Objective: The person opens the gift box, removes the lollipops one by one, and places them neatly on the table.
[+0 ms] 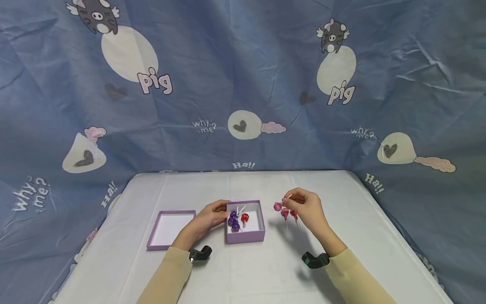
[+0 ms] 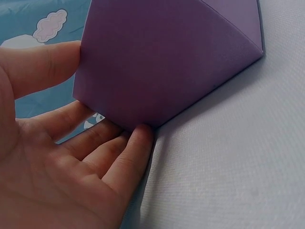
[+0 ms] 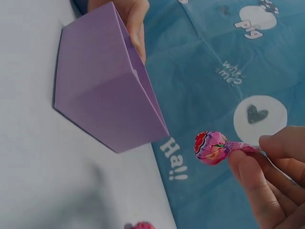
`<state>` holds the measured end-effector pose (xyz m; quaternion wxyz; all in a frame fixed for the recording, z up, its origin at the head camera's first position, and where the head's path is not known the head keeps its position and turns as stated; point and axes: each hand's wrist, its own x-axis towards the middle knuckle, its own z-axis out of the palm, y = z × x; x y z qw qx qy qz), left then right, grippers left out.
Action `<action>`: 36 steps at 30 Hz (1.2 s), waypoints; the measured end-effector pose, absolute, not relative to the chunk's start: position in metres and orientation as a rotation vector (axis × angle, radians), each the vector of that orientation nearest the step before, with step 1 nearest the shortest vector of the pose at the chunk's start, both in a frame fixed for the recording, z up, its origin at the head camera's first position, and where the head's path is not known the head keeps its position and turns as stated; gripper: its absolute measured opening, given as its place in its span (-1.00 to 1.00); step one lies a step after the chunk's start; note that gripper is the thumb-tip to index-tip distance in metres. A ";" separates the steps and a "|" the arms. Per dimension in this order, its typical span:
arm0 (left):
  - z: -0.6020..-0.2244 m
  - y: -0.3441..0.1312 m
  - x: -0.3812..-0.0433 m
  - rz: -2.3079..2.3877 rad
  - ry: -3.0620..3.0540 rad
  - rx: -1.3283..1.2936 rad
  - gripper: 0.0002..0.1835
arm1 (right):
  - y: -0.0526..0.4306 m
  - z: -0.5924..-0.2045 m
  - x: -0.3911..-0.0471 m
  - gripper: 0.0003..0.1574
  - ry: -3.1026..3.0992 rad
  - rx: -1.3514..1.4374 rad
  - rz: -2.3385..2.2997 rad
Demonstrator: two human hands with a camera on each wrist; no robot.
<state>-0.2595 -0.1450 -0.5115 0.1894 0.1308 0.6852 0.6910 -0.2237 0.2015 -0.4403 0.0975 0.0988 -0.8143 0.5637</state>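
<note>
My left hand (image 1: pixel 208 220) holds the left side of a purple open-topped box (image 1: pixel 245 237), its thumb at the rim. In the left wrist view its other fingers touch the lower edge of the box (image 2: pixel 157 62). Inside the box lie several purple-wrapped lollipops (image 1: pixel 233 221) and a red one (image 1: pixel 244 218). To the right of the box, my right hand (image 1: pixel 308 211) pinches a pink lollipop (image 3: pixel 211 148) just behind its wrapped head, above the table. Below that hand are another pink lollipop (image 1: pixel 284 213) and a red-pink lollipop (image 1: pixel 293 214).
A shallow purple-edged lid (image 1: pixel 171 228) lies on the white-covered table (image 1: pixel 243 274), left of my left hand. Behind the table hangs a blue printed cloth (image 1: pixel 243 84). Both wrists wear dark bands.
</note>
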 end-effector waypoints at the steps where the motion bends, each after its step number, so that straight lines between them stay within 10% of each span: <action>1: -0.512 -0.145 -0.259 1.943 1.926 0.368 -0.45 | 0.204 -0.441 -0.223 -0.88 -2.403 0.289 1.674; 36: -0.511 -0.146 -0.260 1.954 1.916 0.342 -0.43 | 0.272 -0.452 -0.224 -0.72 -2.276 0.023 1.686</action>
